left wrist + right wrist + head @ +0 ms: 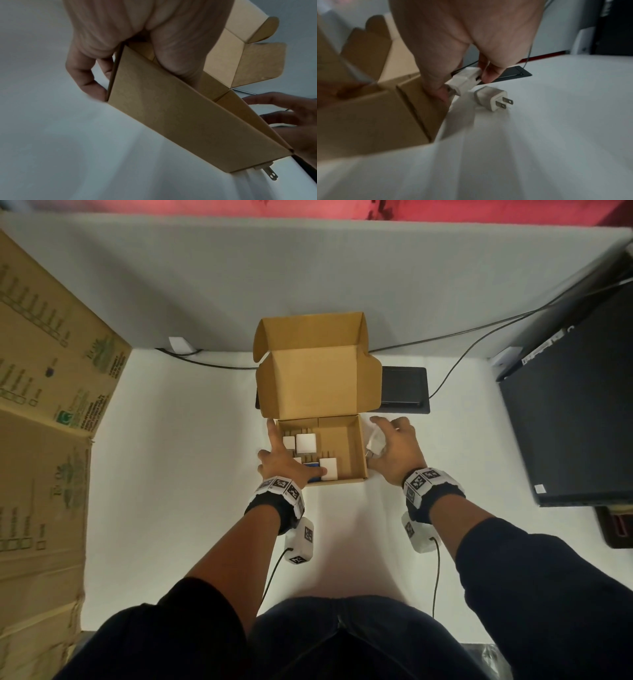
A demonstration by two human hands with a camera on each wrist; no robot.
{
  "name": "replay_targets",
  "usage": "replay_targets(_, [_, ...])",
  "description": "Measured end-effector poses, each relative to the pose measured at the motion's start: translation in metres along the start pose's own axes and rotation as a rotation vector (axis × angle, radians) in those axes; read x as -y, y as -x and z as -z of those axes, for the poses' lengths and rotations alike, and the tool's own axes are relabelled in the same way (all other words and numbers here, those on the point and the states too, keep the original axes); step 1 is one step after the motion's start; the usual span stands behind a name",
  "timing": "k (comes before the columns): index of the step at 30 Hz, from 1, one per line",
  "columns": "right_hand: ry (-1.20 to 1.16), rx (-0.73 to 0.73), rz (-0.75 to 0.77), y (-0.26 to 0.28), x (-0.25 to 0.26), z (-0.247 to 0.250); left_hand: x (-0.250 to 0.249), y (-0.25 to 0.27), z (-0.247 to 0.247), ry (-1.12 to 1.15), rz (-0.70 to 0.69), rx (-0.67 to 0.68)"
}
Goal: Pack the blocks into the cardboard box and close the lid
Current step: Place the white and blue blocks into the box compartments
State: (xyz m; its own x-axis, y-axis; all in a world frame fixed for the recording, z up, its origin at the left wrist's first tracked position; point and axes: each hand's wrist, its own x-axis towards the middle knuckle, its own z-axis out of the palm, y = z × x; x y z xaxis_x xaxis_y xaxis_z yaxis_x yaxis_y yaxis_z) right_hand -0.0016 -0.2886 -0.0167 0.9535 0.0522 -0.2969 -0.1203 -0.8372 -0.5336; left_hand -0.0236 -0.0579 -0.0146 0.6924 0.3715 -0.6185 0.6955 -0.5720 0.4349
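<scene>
The left hand (291,465) grips the open cardboard box's (358,446) near-left corner. The right hand (397,450) pinches a white charger block (464,79) beside the box's right wall; another block (489,99) lies nearby.

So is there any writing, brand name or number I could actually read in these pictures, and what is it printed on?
None can be read.
Large cardboard carton on the left: green and dark print with a logo, too blurred and skewed to read.
Black computer case on the right: white stickers, print too small.
Wristbands: black-and-white square marker patterns, no letters.
Small cardboard box, its lid and the white blocks: no text visible.
</scene>
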Motion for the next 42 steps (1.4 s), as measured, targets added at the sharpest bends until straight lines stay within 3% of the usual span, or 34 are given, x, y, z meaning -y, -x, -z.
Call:
replay_targets(4, [-0.286,-0.221,-0.079,0.009,0.007,0.015,0.002,0.002,-0.001,0.039,-0.009,-0.017])
replay_targets(7, [-0.323,-0.261,-0.007,0.020,0.022,0.021,0.001,0.001,-0.002,0.023,-0.006,-0.026])
replay_targets(15, [-0.208,0.005,0.233,0.018,0.066,0.006,0.001,0.001,-0.001,0.026,-0.010,-0.030])
replay_targets(23, [0.210,0.089,0.214,-0.001,0.087,0.006,0.003,0.000,-0.002,0.025,-0.001,-0.023])
replay_targets(29, [0.377,0.235,0.198,0.001,0.084,0.009,0.001,0.000,-0.001,0.017,-0.008,-0.013])
replay_targets(36, [0.667,0.254,0.213,0.003,0.083,0.005,0.001,0.002,-0.001,0.005,-0.014,-0.007])
replay_targets(39, [0.672,0.218,0.197,0.005,0.068,-0.001,0.001,0.002,-0.001,0.008,-0.015,-0.008])
replay_targets(42, [0.668,0.201,0.284,0.010,0.051,-0.008,0.000,0.002,-0.002,0.009,-0.015,-0.005])
